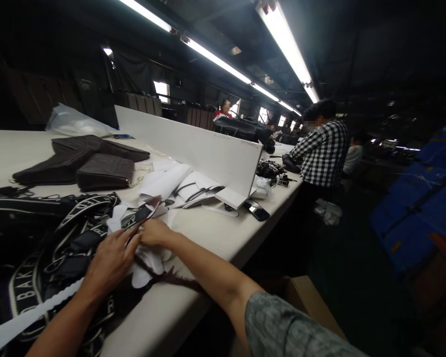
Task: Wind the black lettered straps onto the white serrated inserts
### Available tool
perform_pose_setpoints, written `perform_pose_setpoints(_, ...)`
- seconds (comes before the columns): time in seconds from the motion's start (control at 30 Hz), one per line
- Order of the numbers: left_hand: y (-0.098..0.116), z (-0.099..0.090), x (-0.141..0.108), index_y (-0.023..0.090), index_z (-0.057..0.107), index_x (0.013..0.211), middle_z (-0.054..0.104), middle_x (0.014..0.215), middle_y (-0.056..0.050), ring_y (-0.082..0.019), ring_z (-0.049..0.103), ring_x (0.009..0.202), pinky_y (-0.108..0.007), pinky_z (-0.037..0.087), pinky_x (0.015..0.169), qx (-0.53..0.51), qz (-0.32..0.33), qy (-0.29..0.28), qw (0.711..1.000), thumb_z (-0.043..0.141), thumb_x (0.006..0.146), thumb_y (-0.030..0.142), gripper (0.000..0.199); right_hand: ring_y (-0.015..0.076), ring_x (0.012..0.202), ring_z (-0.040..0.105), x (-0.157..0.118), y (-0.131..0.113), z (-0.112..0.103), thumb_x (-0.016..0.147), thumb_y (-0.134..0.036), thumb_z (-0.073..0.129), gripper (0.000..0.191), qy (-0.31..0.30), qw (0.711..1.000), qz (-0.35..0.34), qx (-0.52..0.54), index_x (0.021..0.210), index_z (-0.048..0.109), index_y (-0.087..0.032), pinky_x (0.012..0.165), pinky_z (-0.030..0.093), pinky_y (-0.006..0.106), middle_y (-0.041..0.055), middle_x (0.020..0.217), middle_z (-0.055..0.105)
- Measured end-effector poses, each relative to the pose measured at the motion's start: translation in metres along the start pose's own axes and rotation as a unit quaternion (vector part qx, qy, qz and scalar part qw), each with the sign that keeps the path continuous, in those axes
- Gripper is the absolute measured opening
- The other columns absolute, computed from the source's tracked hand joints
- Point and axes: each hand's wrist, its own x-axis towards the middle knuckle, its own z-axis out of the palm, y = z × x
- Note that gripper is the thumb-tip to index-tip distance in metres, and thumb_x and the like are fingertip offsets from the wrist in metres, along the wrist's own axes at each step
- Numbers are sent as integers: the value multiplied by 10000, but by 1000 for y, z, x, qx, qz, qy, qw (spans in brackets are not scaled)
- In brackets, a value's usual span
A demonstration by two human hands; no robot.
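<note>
My left hand (109, 258) is closed on a thin dark brown leather-like piece (151, 207), which sticks up between the hands. Right beside it, my right hand (155, 233) is curled in against the same piece; its fingertips are mostly hidden. Under and around both hands lie white paper pieces (141, 277) with rounded ends. To the left is a heap of black straps (26, 277) with pale edging and lettering. A jagged brown scrap (176, 277) reaches the table's near edge, below my right forearm.
Dark brown handbags (106, 171) lie beyond the straps. A white board (200, 144) stands along the table (219, 233), with paper sheets (163, 181) before it and a phone (256, 209) at its end. A cardboard box (312, 302) is below right. A person in a checked shirt (325, 151) stands further along.
</note>
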Motion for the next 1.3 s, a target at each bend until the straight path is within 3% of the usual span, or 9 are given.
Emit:
perform_pose_setpoints(0.1,-3,4,-1,99,630,1177,654,1223,-267,-422,570,1255,-559,434,1117,-4,-13,27,1000,341,866,493,579,206,1068,672,-10,43,-28,1008,-423,483,339,29,999,35,-15,1039,745,-210,879,521,264,60,1144,742)
perform_pose_setpoints(0.2,-4,9,0,74,616,1171,602,1251,-307,-457,543,1274,-587,422,1121,-5,-11,49,999,347,868,521,603,318,1270,569,-27,97,-52,1018,-347,452,374,97,980,159,-66,1152,703,-104,1032,467,422,205,1343,624)
perform_pose_setpoints(0.37,4,0,-3,19,654,1089,528,1230,-366,-549,478,1292,-666,377,1103,-30,-53,70,996,372,820,574,678,331,1384,460,-44,142,-56,962,-366,601,467,139,953,248,-107,1305,600,-49,1126,402,443,255,1469,490)
perform_pose_setpoints(0.57,20,-19,-6,173,708,780,646,1005,-215,-404,584,1117,-558,417,1079,-56,-92,37,993,482,727,501,402,285,1238,601,-32,108,-27,997,-162,494,370,129,959,242,-69,1344,545,-44,1016,501,452,229,1379,573)
perform_pose_setpoints(0.73,31,-31,-7,206,695,788,699,849,-114,-296,636,815,-455,506,890,-133,-171,52,975,522,716,543,386,219,958,713,-22,57,-28,879,-169,642,124,64,991,113,26,942,744,-137,852,552,305,102,982,758)
perform_pose_setpoints(0.87,35,-45,-10,195,669,872,728,782,-76,-255,667,747,-377,536,767,-241,-214,76,944,546,748,605,446,217,1075,690,-48,36,-43,957,-181,500,254,112,989,50,83,1007,749,-166,937,514,304,92,1111,750)
perform_pose_setpoints(0.97,40,-51,-5,169,636,932,757,860,-109,-234,690,745,-341,561,722,-320,-209,92,919,572,747,635,505,156,996,703,-87,28,-41,958,-369,599,273,88,984,-33,150,1121,725,-190,877,528,230,34,1103,754)
perform_pose_setpoints(1.1,61,-58,29,152,602,896,757,848,-143,-218,689,685,-320,570,643,-373,-176,115,904,600,750,553,427,233,1091,673,-122,16,-18,708,-441,851,884,80,969,-133,191,1476,478,-210,948,536,326,68,1231,708)
perform_pose_setpoints(1.3,123,-111,108,62,638,981,766,911,-153,-178,719,723,-246,566,637,-377,-83,148,911,607,843,355,326,251,1000,708,-112,17,-7,848,-248,604,335,145,976,4,165,1174,677,-234,915,539,351,43,1023,755)
